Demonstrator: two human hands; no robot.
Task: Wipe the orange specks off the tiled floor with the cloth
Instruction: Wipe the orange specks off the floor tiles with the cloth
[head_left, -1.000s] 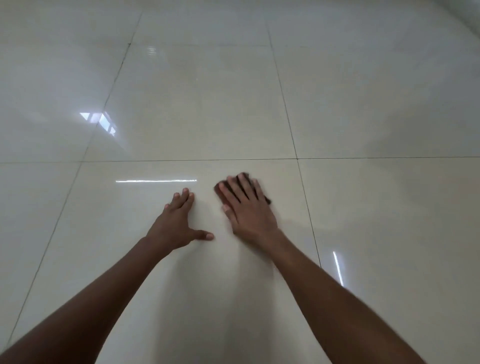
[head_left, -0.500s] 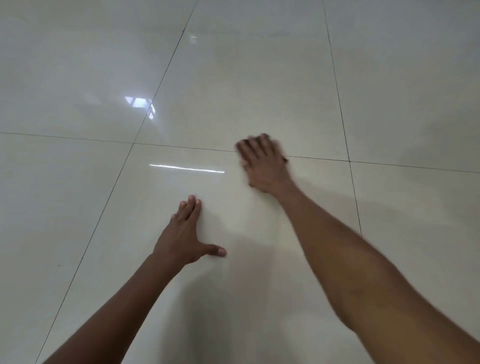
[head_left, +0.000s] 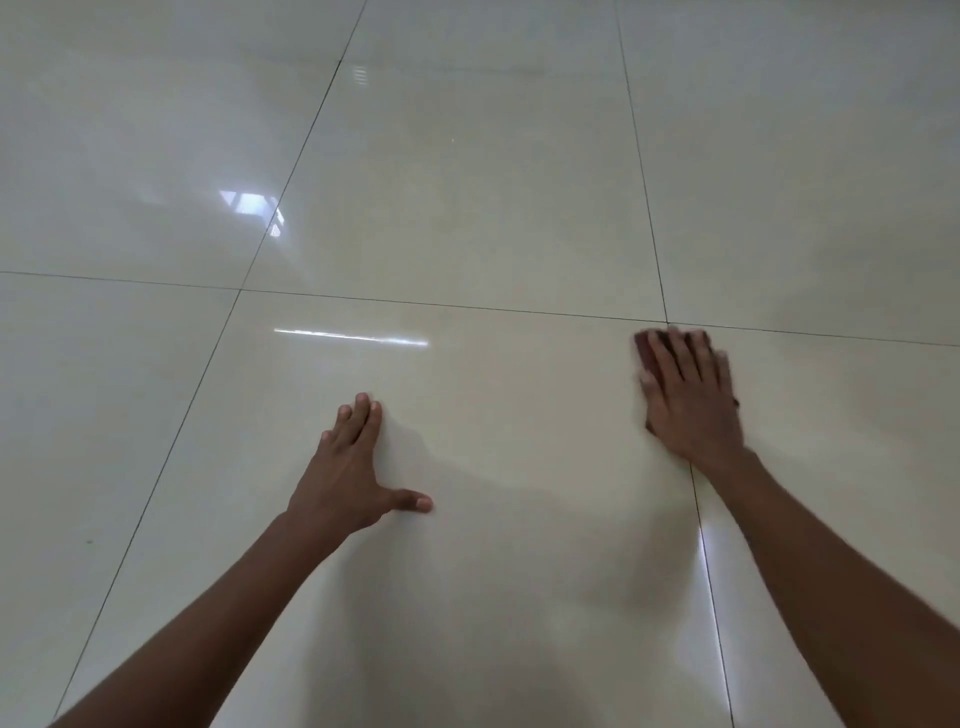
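Indoor room, exact kind cannot be told, only floor in view. Glossy cream tiled floor (head_left: 467, 208) of large square tiles with thin dark grout lines (head_left: 441, 304). A window reflection (head_left: 252, 205) far left and a strip-light glare (head_left: 350, 336) nearer show on the polish.

1 head view, angled forward and down, close over tiled floor (head_left: 467, 208).

No text, label, brand, number or sign can be read anywhere in the view.
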